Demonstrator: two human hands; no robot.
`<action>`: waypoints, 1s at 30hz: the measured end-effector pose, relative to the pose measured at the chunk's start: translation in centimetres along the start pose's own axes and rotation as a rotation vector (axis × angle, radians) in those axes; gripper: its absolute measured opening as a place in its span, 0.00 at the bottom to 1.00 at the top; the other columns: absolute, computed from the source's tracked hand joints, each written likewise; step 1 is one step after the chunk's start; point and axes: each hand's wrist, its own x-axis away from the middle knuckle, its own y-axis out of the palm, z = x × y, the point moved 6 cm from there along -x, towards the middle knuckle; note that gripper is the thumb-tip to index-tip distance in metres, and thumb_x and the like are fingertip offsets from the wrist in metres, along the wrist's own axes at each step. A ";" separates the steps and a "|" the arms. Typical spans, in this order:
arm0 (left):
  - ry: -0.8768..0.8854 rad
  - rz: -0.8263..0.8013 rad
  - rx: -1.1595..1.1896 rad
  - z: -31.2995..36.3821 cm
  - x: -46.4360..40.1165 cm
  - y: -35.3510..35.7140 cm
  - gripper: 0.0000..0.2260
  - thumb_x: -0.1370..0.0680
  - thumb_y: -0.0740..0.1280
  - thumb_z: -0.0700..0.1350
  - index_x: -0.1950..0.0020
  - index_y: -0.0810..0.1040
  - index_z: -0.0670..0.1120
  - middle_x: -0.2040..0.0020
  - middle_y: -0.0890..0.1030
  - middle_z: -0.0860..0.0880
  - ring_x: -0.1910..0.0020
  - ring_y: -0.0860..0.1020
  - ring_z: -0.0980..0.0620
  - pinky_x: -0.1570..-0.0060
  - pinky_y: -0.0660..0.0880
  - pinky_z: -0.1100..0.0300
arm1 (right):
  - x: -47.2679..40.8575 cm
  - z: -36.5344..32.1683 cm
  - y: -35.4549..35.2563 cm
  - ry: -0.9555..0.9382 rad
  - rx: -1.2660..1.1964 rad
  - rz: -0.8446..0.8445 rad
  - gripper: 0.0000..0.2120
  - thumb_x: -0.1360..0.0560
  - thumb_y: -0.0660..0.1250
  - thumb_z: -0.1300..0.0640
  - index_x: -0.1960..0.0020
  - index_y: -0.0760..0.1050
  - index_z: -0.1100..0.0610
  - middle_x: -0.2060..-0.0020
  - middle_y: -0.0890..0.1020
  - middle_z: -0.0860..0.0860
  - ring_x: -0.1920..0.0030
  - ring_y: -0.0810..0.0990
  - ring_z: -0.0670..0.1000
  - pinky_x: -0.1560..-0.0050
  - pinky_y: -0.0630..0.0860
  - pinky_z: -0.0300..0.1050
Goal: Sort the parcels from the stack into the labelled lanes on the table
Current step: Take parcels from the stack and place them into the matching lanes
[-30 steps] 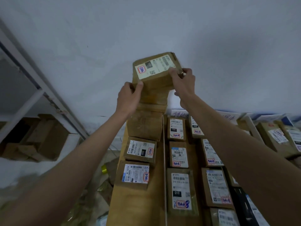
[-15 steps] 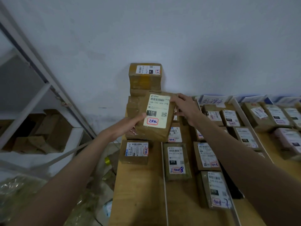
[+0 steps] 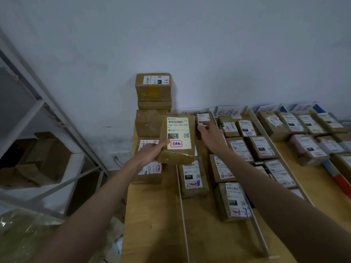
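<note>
My left hand [image 3: 150,151] grips a brown parcel [image 3: 177,155] by its left edge and holds it above the table, its white label marked 15H facing me. My right hand [image 3: 209,134] is off the parcel, just to its right, fingers loosely bent and holding nothing, over the second lane. The stack of brown parcels [image 3: 153,95] stands against the wall behind the held parcel. Lanes split by thin white strips [image 3: 182,202] hold rows of labelled parcels, such as one marked 010 [image 3: 192,178] and one marked 070 [image 3: 233,203]. Handwritten lane cards [image 3: 228,111] stand at the wall.
The wooden table [image 3: 152,221] has bare board at its near left. A metal shelf frame [image 3: 47,111] with cardboard boxes [image 3: 38,160] stands to the left. Plastic wrapping [image 3: 20,234] lies on the floor. More parcels [image 3: 307,149] fill the right lanes.
The parcel came down from the top of the stack and was turned label toward me. My right hand let go of it and now hovers beside it; the view tilted down.
</note>
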 end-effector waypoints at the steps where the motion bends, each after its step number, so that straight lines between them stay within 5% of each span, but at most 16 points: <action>1: -0.001 0.004 -0.005 0.1 0.0 0.7 0.22 0.25 0.61 0.69 0.45 0.82 0.54 0.49 0.84 0.51 0.49 0.81 0.50 0.42 0.77 0.53 | 0.7 0.9 -0.8 -0.011 0.079 0.035 0.19 0.17 0.58 0.49 0.30 0.69 0.58 0.37 0.77 0.54 0.41 0.77 0.52 0.43 0.73 0.44; 7: -0.025 -0.031 -0.003 0.1 0.0 6.0 0.25 0.25 0.63 0.68 0.42 0.82 0.50 0.50 0.84 0.51 0.51 0.81 0.52 0.51 0.75 0.58 | 4.8 5.6 -5.4 -0.075 0.492 0.150 0.20 0.18 0.57 0.49 0.29 0.67 0.57 0.32 0.72 0.56 0.32 0.69 0.57 0.35 0.69 0.54; 11: -0.017 -0.081 0.003 0.5 0.4 10.4 0.24 0.26 0.63 0.70 0.44 0.83 0.52 0.50 0.85 0.52 0.49 0.82 0.51 0.39 0.76 0.50 | 7.0 8.7 -8.5 -0.069 0.637 0.194 0.20 0.18 0.57 0.49 0.29 0.68 0.58 0.32 0.73 0.56 0.31 0.69 0.57 0.33 0.66 0.53; 16: 0.017 -0.118 -0.019 2.2 1.3 16.3 0.24 0.28 0.64 0.71 0.48 0.83 0.54 0.51 0.85 0.52 0.49 0.82 0.51 0.40 0.77 0.48 | 9.4 12.9 -12.6 -0.021 0.680 0.197 0.23 0.18 0.55 0.47 0.26 0.65 0.56 0.29 0.70 0.54 0.28 0.66 0.55 0.29 0.66 0.54; 19: 0.010 -0.110 -0.039 2.9 1.7 20.2 0.33 0.35 0.63 0.75 0.42 0.82 0.53 0.47 0.84 0.51 0.48 0.82 0.49 0.40 0.77 0.49 | 10.9 15.4 -15.8 -0.011 0.682 0.213 0.23 0.17 0.55 0.47 0.26 0.64 0.56 0.28 0.69 0.54 0.28 0.66 0.55 0.29 0.66 0.54; 26: -0.013 -0.104 -0.042 5.1 4.1 32.1 0.25 0.27 0.63 0.71 0.48 0.83 0.51 0.51 0.85 0.50 0.52 0.82 0.50 0.45 0.78 0.53 | 14.2 23.5 -25.3 0.041 0.677 0.206 0.23 0.18 0.54 0.47 0.25 0.64 0.55 0.28 0.69 0.54 0.28 0.66 0.55 0.29 0.66 0.55; 30: -0.030 -0.094 -0.015 6.6 5.7 39.1 0.25 0.26 0.64 0.70 0.43 0.81 0.52 0.49 0.83 0.52 0.51 0.80 0.52 0.53 0.75 0.59 | 15.8 27.8 -30.9 0.066 0.680 0.184 0.24 0.17 0.54 0.47 0.25 0.63 0.56 0.27 0.68 0.54 0.26 0.65 0.55 0.27 0.64 0.55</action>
